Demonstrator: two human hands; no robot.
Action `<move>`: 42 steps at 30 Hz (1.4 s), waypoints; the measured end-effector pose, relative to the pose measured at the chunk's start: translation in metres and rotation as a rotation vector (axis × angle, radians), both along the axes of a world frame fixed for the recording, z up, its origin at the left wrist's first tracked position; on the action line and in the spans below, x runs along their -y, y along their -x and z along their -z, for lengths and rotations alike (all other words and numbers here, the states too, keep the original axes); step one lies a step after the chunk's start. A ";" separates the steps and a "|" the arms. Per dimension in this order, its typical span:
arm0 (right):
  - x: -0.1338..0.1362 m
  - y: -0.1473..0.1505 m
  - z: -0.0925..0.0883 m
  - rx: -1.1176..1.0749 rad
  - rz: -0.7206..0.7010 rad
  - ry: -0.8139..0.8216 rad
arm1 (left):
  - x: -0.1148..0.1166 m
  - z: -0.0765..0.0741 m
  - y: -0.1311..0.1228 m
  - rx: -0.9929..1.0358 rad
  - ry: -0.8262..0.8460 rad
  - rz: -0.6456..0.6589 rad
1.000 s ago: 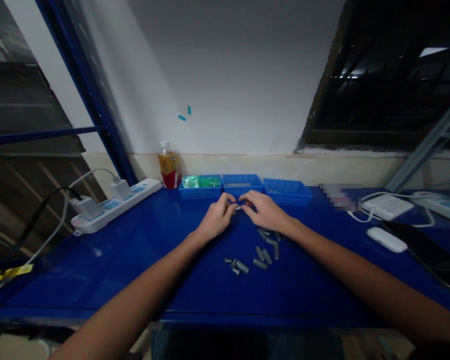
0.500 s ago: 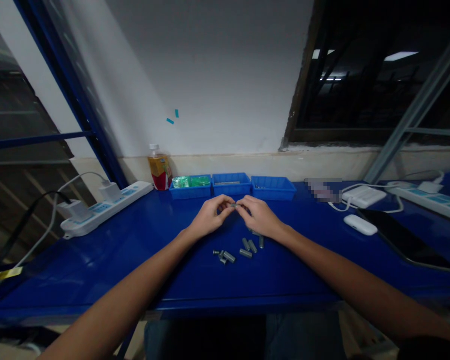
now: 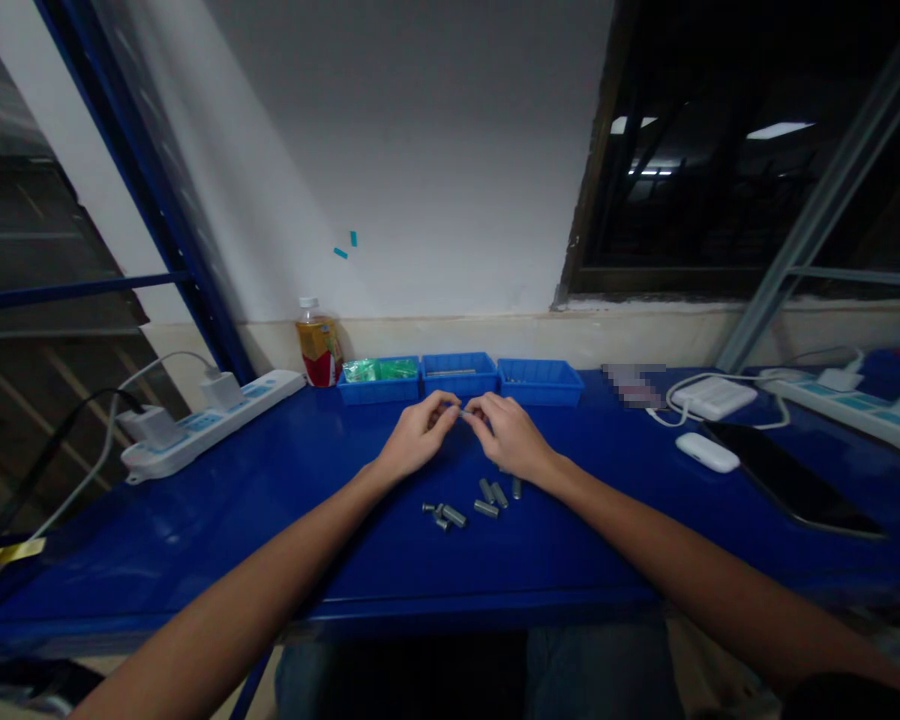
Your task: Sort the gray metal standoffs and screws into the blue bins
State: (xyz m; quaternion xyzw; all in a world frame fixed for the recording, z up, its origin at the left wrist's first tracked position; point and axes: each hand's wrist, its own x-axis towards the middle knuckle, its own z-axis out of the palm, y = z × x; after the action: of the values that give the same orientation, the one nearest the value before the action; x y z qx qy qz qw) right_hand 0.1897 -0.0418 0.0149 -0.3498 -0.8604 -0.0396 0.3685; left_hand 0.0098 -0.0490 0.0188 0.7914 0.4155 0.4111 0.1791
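Above the blue table [image 3: 375, 560], my left hand [image 3: 414, 438] and my right hand [image 3: 516, 440] meet fingertip to fingertip. Both are closed in a pinch on a small metal piece [image 3: 463, 412], mostly covered by the fingers, so its exact kind is unclear. Nearer to me lie several grey metal cylinders [image 3: 486, 509], one partly hidden by my right hand. To their left is a small cluster with a longer cylinder [image 3: 454, 516] and short flanged metal pieces [image 3: 441, 522].
Along the wall stand three blue bins: one with green packets [image 3: 379, 392], a middle bin [image 3: 459, 384] with thin rods, and a right bin [image 3: 541, 384] with small parts. A bottle [image 3: 319, 350], power strips [image 3: 195, 435], a white case [image 3: 707, 452] and a phone [image 3: 795, 485] flank them.
The view has shifted slightly, so the scene sits a little lower and further left. My hands keep their pinch on the small metal piece, with slight finger movement.
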 end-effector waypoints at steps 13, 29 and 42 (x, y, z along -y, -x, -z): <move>-0.002 -0.001 -0.006 -0.051 -0.032 0.072 | -0.008 0.006 -0.003 -0.049 -0.099 0.000; -0.001 -0.002 -0.003 0.019 -0.013 0.093 | -0.009 0.007 0.001 -0.056 0.052 0.070; -0.004 -0.004 -0.004 -0.015 0.009 0.135 | -0.009 0.008 0.002 0.006 0.023 0.024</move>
State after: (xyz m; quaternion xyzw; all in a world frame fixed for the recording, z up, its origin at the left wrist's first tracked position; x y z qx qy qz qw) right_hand 0.1939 -0.0379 0.0190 -0.3780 -0.8567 0.0195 0.3504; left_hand 0.0083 -0.0396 0.0107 0.7928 0.4103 0.4067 0.1944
